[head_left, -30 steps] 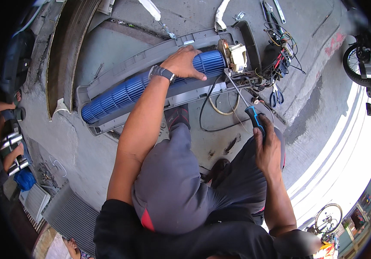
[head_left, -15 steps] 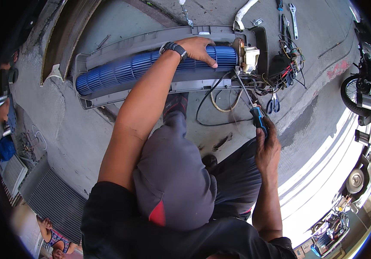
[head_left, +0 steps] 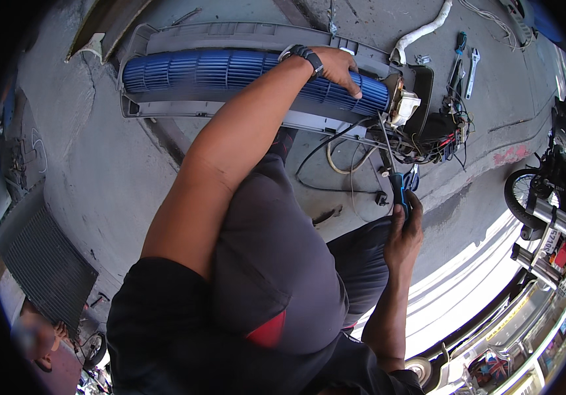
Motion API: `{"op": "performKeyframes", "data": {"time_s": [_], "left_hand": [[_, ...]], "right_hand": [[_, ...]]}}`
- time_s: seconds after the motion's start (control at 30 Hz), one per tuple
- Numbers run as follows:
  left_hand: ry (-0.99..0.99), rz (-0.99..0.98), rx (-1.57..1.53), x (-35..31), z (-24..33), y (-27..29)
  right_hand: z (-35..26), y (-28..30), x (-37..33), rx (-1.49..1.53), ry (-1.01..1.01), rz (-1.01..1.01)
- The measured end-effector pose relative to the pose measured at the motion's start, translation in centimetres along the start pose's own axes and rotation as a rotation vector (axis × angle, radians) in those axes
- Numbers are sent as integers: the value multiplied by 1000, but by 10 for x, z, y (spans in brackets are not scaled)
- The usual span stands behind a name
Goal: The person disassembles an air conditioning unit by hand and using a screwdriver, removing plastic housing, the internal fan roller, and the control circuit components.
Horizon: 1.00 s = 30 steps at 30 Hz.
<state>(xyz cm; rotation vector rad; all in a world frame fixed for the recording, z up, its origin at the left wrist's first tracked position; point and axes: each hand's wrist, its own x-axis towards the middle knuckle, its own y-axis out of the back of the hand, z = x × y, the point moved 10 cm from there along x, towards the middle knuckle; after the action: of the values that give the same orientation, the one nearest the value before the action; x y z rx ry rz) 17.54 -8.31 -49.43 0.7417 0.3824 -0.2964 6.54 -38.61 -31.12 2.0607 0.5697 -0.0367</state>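
Note:
A long blue blower wheel lies in a curved grey plastic housing on the ground. My left hand grips the wheel near its right end, thumb on the near side and fingers over the far side. In my right hand is a screwdriver with a black and blue handle. Its shaft slants up to the housing's near edge, beside the motor with a whitish cover. Where exactly the tip rests is hard to make out. Tangled wires spill from that end of the housing.
Another screwdriver and an adjustable wrench lie at the far right, near a white-wrapped pipe. Scissors and a black cable with a plug sit by my right hand. A motorcycle stands to the right.
My view has shifted, so the housing appears farther up and right. Both hands keep their holds, left on the blower wheel and right on the screwdriver, whose shaft now stands a little steeper.

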Motion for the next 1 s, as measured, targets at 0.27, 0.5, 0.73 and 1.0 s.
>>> {"op": "performKeyframes", "data": {"time_s": [0.27, 0.5, 0.73, 1.0], "left_hand": [[-6, -19, 2, -4, 5, 4], [-3, -9, -14, -2, -4, 5], [61, 91, 59, 2, -20, 10], [-115, 137, 92, -9, 15, 3]], "right_hand": [[-2, 4, 1, -25, -70, -13], [-6, 8, 4, -102, -48, -38], [-2, 7, 3, -171, 11, -26], [-14, 3, 7, -169, 38, -53]]}}
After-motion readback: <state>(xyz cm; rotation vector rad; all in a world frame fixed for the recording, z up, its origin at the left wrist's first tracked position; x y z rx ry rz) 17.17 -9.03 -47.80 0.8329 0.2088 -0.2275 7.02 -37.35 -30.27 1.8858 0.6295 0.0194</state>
